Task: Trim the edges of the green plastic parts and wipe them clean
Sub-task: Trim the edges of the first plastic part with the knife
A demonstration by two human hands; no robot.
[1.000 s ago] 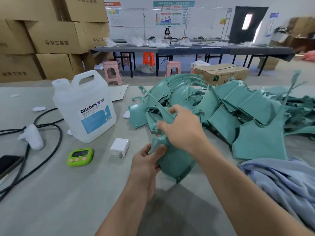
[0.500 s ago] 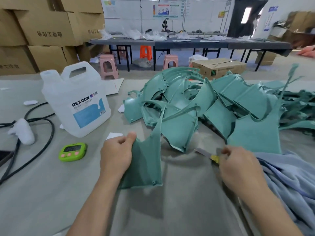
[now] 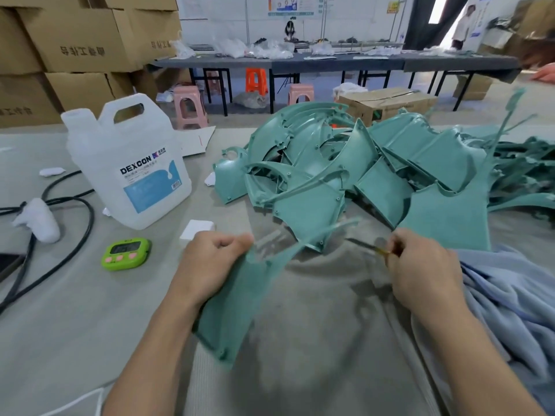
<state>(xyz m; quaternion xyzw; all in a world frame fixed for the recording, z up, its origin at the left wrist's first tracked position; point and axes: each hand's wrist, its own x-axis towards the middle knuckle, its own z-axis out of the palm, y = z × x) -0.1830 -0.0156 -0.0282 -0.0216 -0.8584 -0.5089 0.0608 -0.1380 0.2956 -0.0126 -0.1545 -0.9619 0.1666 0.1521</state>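
Green part (image 3: 237, 298) now lifted near-centre, clear of the pile (image 3: 345, 169), left hand (image 3: 210, 265) fingers clamped on its top edge. Right hand (image 3: 420, 271) has left the part & closed round a small blade (image 3: 365, 245); blurred. Trimming prob. next, wiping w/ cloth (image 3: 510, 310) later.

White DEXCON jug (image 3: 129, 163) standing toward the table's (image 3: 75, 310) left side. Green timer (image 3: 125, 253) lying nearer the front edge, white charger block (image 3: 196, 229) just beside. Black cable (image 3: 66, 223) looping along the left edge. Cardboard boxes (image 3: 81, 34) stacked beyond the far left corner; pink stools (image 3: 189, 107) and orange stool (image 3: 256, 81) behind.
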